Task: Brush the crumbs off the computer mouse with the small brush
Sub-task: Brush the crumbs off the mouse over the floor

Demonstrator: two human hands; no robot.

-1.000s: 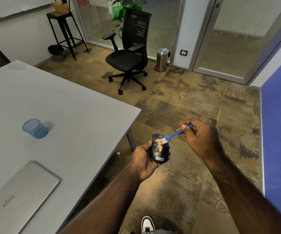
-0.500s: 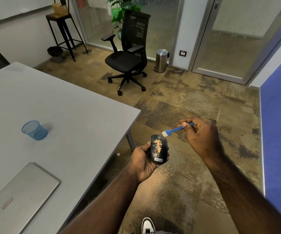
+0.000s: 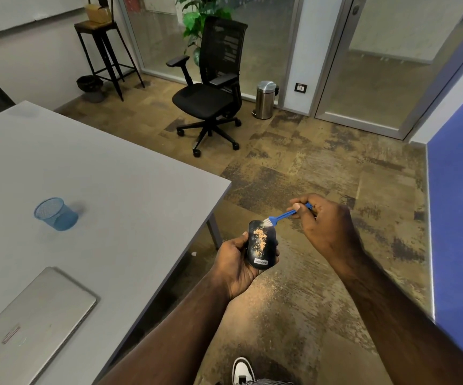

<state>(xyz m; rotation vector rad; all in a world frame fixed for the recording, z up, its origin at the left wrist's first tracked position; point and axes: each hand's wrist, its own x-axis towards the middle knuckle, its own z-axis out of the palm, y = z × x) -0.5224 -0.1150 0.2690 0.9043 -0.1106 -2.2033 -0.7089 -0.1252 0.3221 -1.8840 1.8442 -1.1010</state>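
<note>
A black computer mouse [image 3: 260, 255] with a streak of orange crumbs down its back sits upright in my left hand [image 3: 235, 262], whose fingers curl round its sides. It is held over the floor, just past the table's corner. My right hand [image 3: 326, 226] pinches the handle of a small blue brush [image 3: 280, 217]. The brush's white bristles touch the top end of the mouse, above the crumbs.
A grey table [image 3: 99, 190] fills the left, carrying a blue mesh cup [image 3: 55, 215] and a closed silver laptop [image 3: 27, 320]. A black office chair [image 3: 210, 93], a steel bin [image 3: 265, 100] and a stool [image 3: 102, 48] stand further back. A blue wall [image 3: 461, 218] runs along the right.
The brush lifted off the crumbs and away from the mouse, then came back down onto the mouse's top end. The left hand kept the mouse nearly still.
</note>
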